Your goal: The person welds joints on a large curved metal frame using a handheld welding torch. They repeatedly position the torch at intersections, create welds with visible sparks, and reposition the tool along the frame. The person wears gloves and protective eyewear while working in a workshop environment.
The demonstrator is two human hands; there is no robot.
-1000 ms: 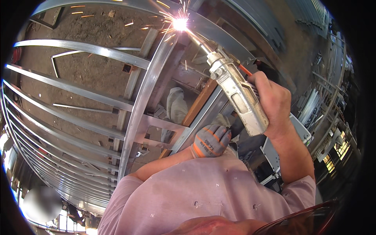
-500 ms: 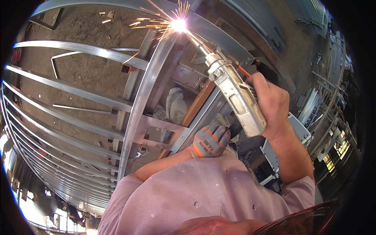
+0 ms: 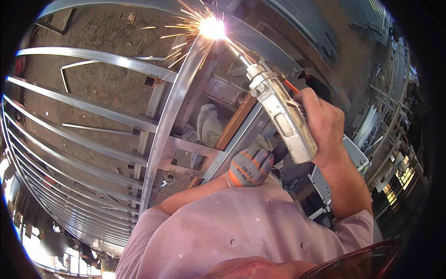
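Note:
My bare right hand (image 3: 321, 118) is wrapped round a pale, scuffed metal handheld welding gun (image 3: 284, 118). Its thin nozzle points up and left, ending at a white-hot glow (image 3: 212, 29) that throws orange sparks. The glow covers the spot where a long silver steel tube (image 3: 168, 114) meets a broad steel bar at the far side, so the joint itself cannot be seen. My left hand (image 3: 250, 168), in a grey work glove with orange stripes, lies close before my shirt. Its fingers are pressed together and bent, and whatever is under them is hidden.
Several parallel silver tubes (image 3: 83, 98) form a frame over the dirt floor on the left. A brown rusty bar (image 3: 236, 122) runs beside a steel beam near my left hand. A pale metal box (image 3: 350, 156) stands behind my right forearm; metal stock lies farther right.
The welding gun and my right hand have shifted very slightly to the right. The glow is larger and the sparks have a different spread. My left hand stays in place.

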